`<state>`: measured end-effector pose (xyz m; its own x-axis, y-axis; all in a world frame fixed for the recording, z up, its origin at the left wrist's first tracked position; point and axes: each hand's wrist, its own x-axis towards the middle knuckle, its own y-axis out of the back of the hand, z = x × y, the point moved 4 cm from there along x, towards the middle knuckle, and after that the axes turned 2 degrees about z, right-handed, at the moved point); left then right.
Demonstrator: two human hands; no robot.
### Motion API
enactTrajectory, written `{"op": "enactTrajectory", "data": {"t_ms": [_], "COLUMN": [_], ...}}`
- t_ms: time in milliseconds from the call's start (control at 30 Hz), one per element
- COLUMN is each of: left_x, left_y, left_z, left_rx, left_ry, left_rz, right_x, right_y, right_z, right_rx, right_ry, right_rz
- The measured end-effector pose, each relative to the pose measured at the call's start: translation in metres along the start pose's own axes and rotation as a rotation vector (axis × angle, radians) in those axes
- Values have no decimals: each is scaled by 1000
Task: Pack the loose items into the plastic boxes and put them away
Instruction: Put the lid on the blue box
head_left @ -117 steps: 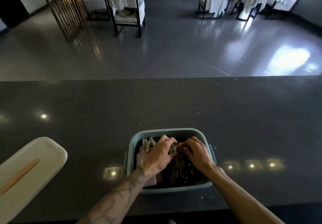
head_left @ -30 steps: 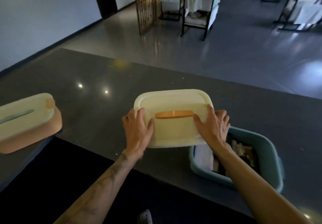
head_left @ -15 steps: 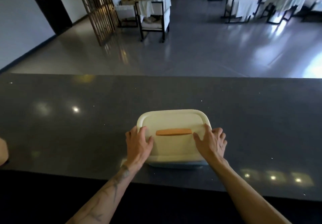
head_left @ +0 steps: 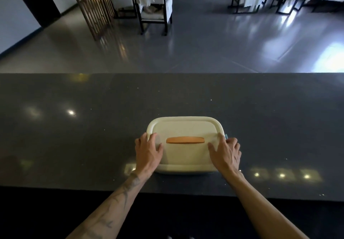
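A cream rectangular plastic lid with an orange bar handle covers a pale blue plastic box, visible only as a sliver beside the right fingertips, on a dark speckled countertop. The left hand and right hand press flat, fingers spread, on the lid's two ends; the handle lies between the fingers.

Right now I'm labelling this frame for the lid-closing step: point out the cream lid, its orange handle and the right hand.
cream lid (head_left: 186,127): head view, bare far part of its top.
orange handle (head_left: 185,140): head view, middle of the strip.
right hand (head_left: 226,154): head view, back of the hand.
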<state>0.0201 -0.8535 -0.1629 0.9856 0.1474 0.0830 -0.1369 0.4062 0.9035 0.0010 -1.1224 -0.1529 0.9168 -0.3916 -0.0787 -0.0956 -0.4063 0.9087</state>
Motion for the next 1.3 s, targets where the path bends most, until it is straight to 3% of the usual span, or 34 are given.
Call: {"op": "enactTrajectory", "data": {"t_ms": [100, 233, 367, 433, 567, 1000, 1300], "left_x": [-1, 1, 6, 6, 2, -6, -5], "left_y": [1, 2, -10, -14, -9, -22, -27], "left_z": [0, -10, -23, -26, -17, -4, -6], "left_rx": [-9, -87, -397, -434, -335, -54, -31], "left_ry": [-3, 89, 352, 401, 280, 133, 112], "left_rz": [24, 35, -91, -128, -21, 177, 233], "right_x": [1, 15, 32, 37, 42, 30, 20], "right_y": [-3, -4, -13, -16, -21, -26, -24], "right_z": [4, 15, 29, 32, 30, 18, 7], "right_rx": [-26, 108, 248, 307, 345, 301, 175], "right_ry": [17, -33, -120, -154, -134, -124, -93], "right_rz": [37, 50, -68, -125, -168, -54, 78]}}
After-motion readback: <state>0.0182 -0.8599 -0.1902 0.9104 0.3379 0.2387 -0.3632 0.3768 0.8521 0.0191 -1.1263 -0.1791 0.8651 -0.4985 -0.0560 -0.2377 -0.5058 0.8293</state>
